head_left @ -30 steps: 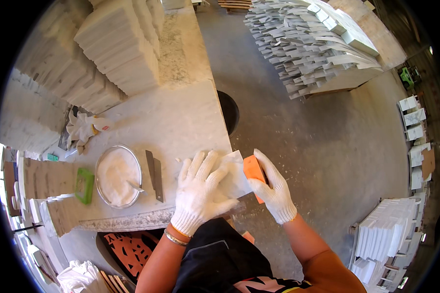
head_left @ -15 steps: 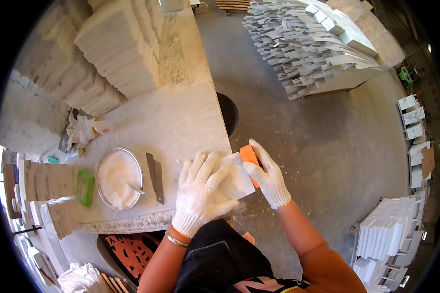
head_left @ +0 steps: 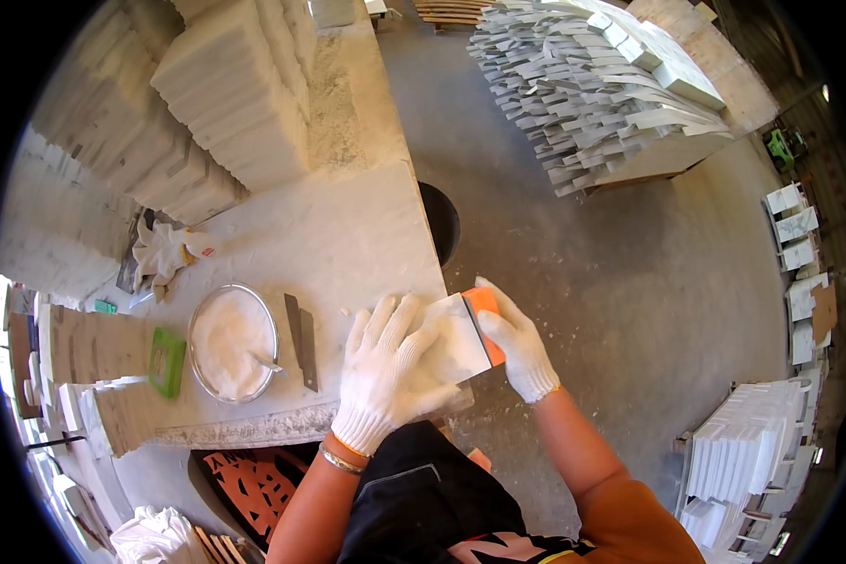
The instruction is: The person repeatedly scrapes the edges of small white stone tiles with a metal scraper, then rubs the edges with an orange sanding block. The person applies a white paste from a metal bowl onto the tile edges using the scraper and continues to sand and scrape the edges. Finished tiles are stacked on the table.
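Observation:
My left hand (head_left: 383, 367), in a white knit glove, lies with fingers spread on a thin white tile (head_left: 456, 343). The tile overhangs the right edge of the worktable (head_left: 348, 235). In my gloved right hand (head_left: 520, 350) is an orange sanding block (head_left: 486, 324) with a thin dark layer on its tile side. The block is pressed along the tile's outer edge, beyond the tabletop. Left of my left hand are a dark flat metal blade (head_left: 301, 343) and a round bowl (head_left: 197, 367) of white powder or paste with a small tool standing in it.
A green open-framed block (head_left: 165, 363) sits beside the bowl, and a crumpled glove (head_left: 164, 254) lies farther back. Tall stacks of pale slabs (head_left: 230, 85) line the table's far left. Across the floor stand a pile of stone strips (head_left: 583, 103) and racked white slabs (head_left: 738, 442).
The sanding block has tipped against the tile edge, showing more of its orange side and dark layer. My right hand has turned with it. My left hand stays on the tile.

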Demonstrator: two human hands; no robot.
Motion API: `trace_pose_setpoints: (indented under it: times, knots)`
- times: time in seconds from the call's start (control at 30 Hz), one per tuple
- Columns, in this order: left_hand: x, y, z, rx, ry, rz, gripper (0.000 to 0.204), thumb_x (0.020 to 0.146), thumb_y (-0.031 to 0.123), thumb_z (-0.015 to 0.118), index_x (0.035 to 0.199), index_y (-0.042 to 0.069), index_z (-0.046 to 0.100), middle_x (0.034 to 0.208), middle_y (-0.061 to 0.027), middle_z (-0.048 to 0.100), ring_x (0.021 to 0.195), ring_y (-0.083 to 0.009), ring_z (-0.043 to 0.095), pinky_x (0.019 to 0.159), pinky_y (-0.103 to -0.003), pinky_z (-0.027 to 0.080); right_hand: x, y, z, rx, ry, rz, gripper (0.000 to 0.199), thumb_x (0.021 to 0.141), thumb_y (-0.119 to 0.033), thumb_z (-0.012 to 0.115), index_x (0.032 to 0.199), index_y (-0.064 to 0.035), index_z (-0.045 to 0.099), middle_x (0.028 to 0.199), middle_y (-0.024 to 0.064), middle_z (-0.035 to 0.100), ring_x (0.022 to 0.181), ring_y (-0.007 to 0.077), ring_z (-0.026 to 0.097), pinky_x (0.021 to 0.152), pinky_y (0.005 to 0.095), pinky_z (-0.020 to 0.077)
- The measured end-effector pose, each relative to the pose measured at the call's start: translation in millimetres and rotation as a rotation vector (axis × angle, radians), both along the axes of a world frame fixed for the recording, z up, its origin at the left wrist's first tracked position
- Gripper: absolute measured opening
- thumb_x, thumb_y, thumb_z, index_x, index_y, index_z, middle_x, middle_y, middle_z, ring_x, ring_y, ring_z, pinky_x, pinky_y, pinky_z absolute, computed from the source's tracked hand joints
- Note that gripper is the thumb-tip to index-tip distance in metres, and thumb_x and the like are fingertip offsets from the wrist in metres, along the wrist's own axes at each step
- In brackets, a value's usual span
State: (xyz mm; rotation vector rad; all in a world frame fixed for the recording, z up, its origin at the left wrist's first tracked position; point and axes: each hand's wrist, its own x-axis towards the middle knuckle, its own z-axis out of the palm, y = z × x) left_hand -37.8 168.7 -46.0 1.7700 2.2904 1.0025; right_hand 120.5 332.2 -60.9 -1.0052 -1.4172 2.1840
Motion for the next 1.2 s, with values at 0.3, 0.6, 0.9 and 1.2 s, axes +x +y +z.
trace_pose_setpoints:
  times: [0.3, 0.6, 0.9, 1.2]
  knots:
    - [2.1, 0.3, 5.9, -0.069, -0.011, 0.009, 0.075, 0.062, 0.046, 0.087, 0.127, 0.012, 0.068, 0.149, -0.0199, 0.054, 0.139, -0.0441, 0.047, 0.116, -0.059, 0.033, 7.1, -13.2, 0.1, 0.058, -0.062, -0.008, 0.069, 0.098, -0.028, 0.069, 0.156, -0.0009, 0.043, 0.151, 0.0094, 0.054, 0.137, 0.0164, 0.05, 0.114, 0.0314, 0.0383]
    - [0.5, -0.7, 3.5, -0.076, -0.025, 0.007, 0.074, 0.062, 0.045, 0.086, 0.127, 0.012, 0.068, 0.15, -0.0197, 0.054, 0.14, -0.044, 0.046, 0.116, -0.058, 0.033, 23.1, -22.1, 31.8, 0.319, -0.085, 0.089, 0.069, 0.096, -0.024, 0.069, 0.155, 0.0015, 0.042, 0.15, 0.011, 0.054, 0.135, 0.0173, 0.051, 0.114, 0.032, 0.0381]
    - [1.1, 0.8, 6.7, -0.065, -0.024, 0.005, 0.077, 0.061, 0.047, 0.087, 0.127, 0.013, 0.068, 0.15, -0.02, 0.053, 0.141, -0.0439, 0.046, 0.116, -0.058, 0.033, 14.3, -3.3, 12.9, 0.156, -0.04, 0.053, 0.071, 0.096, -0.025, 0.07, 0.155, 0.0015, 0.041, 0.154, 0.0116, 0.05, 0.14, 0.0175, 0.047, 0.116, 0.0325, 0.036]
    - [3.3, -1.3, 4.7, -0.075, 0.001, 0.013, 0.078, 0.061, 0.047, 0.087, 0.128, 0.012, 0.068, 0.149, -0.0203, 0.054, 0.14, -0.0443, 0.046, 0.116, -0.058, 0.033, 1.7, -7.6, 3.2, 0.218, -0.119, 0.041, 0.07, 0.097, -0.027, 0.069, 0.155, 0.0021, 0.042, 0.15, 0.0115, 0.053, 0.136, 0.017, 0.05, 0.113, 0.0304, 0.0378]
